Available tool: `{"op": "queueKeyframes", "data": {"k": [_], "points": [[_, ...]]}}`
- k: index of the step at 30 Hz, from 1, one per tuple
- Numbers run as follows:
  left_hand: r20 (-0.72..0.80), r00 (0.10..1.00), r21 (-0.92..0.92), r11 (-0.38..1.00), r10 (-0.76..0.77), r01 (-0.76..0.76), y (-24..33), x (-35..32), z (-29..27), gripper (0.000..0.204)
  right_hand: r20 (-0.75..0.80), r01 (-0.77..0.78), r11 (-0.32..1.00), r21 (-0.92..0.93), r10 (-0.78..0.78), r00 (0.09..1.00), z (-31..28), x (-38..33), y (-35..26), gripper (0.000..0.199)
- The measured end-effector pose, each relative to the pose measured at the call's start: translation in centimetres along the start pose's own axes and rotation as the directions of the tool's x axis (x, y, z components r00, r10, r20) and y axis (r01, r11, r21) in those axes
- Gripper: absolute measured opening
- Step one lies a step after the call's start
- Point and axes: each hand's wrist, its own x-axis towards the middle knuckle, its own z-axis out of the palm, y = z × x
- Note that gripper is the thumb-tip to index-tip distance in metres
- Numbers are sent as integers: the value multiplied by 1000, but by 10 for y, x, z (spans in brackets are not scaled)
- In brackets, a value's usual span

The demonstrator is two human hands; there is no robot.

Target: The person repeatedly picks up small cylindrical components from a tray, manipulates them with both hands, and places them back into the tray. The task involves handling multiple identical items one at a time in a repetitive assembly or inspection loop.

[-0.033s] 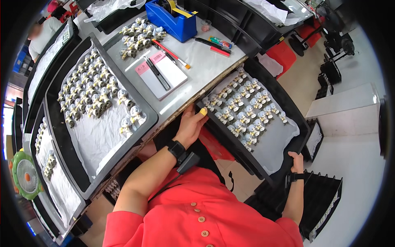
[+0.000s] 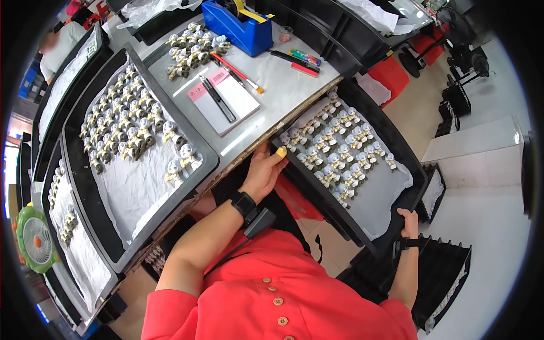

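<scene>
A black tray (image 2: 406,202) lined with white paper sits tilted at the table's right side, held between my hands. Rows of small grey, white and yellow figurines (image 2: 342,152) cover much of its liner. My left hand (image 2: 263,174) grips the tray's left wall by the table edge, a yellow cover on one fingertip. At the opposite near corner, my right hand (image 2: 408,222) is closed around the rim, its fingers partly hidden underneath. Left of my left hand, another lined tray (image 2: 209,161) on the table bears similar figurines (image 2: 120,127), a few standing apart near its right side.
On the table lie loose figurines (image 2: 191,55), a blue tape dispenser (image 2: 238,31), a notepad (image 2: 238,106), a black cutter-like tool (image 2: 218,101), a red brush (image 2: 229,67) and pens. Stacked black trays (image 2: 439,272) stand at the lower right. A green fan (image 2: 37,241) is far left.
</scene>
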Motion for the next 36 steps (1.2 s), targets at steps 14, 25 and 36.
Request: {"op": "queueKeyframes", "data": {"k": [14, 25, 36], "points": [[31, 999, -33, 999, 11, -10, 5, 6, -9, 41, 55, -36, 999, 13, 35, 998, 8, 8, 5, 29], [9, 1000, 75, 997, 23, -24, 11, 0, -6, 45, 106, 8, 999, 40, -12, 994, 15, -8, -6, 29], [443, 846, 543, 840, -297, 10, 114, -139, 110, 39, -5, 687, 713, -143, -695, 719, 61, -31, -117, 24]]}}
